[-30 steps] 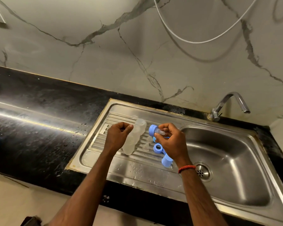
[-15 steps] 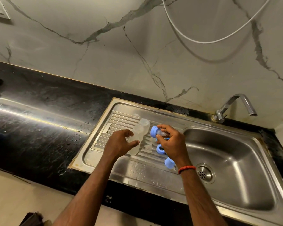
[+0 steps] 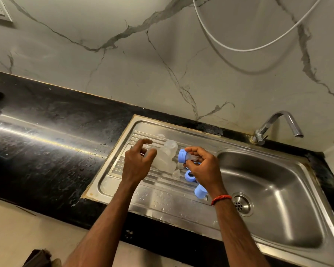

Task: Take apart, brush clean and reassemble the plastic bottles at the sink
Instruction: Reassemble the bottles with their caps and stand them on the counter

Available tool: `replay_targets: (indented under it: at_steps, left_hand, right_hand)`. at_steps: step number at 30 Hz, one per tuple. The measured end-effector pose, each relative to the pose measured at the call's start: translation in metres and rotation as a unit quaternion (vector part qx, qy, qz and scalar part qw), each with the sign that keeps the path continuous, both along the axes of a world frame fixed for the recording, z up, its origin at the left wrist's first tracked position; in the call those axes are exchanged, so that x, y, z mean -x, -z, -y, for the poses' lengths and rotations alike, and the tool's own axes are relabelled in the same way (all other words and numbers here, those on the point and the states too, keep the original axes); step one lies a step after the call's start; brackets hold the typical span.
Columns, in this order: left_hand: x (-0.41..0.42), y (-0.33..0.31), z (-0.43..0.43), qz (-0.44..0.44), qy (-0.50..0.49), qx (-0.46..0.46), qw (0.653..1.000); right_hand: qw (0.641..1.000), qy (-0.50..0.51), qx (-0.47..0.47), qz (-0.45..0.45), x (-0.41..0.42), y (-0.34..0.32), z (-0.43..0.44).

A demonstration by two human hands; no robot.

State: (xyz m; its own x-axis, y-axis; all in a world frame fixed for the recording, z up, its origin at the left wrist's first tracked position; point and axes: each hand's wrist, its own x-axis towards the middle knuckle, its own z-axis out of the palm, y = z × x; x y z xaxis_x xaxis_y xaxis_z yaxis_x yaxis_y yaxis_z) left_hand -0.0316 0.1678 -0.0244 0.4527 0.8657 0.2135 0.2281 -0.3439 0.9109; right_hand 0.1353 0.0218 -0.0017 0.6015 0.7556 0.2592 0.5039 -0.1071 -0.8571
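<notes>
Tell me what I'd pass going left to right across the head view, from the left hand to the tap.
left hand → clear bottle → blue ring with teat → right hand → sink drain → tap

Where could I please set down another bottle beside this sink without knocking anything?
The black counter left of the sink is bare, and so is the flat front strip of the drainboard, between ribs and counter edge. The basin holds nothing. The ribbed middle is crowded: bottles, blue rings and a cap lie there.
</notes>
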Motion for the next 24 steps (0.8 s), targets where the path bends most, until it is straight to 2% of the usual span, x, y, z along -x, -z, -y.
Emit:
replay_targets:
  at_steps: [4, 14, 18, 24]
  left_hand:
    - [-0.016, -0.013, 0.010, 0.077, -0.008, 0.069, 0.995]
    - [-0.065, -0.026, 0.039, 0.098, -0.033, 0.173, 0.979]
    - [-0.083, -0.027, 0.052, 0.091, -0.043, 0.178, 0.979]
    - [-0.105, -0.015, 0.069, 0.067, -0.060, 0.128, 0.988]
  right_hand:
    - [0.999, -0.019, -0.016, -0.037, -0.005, -0.009, 0.005]
    - [0.987, -0.080, -0.031, -0.137, -0.041, -0.021, 0.031]
    - [0.987, -0.077, -0.032, -0.138, -0.056, -0.024, 0.043]
    - [0.981, -0.091, -0.044, -0.165, -0.071, -0.015, 0.053]
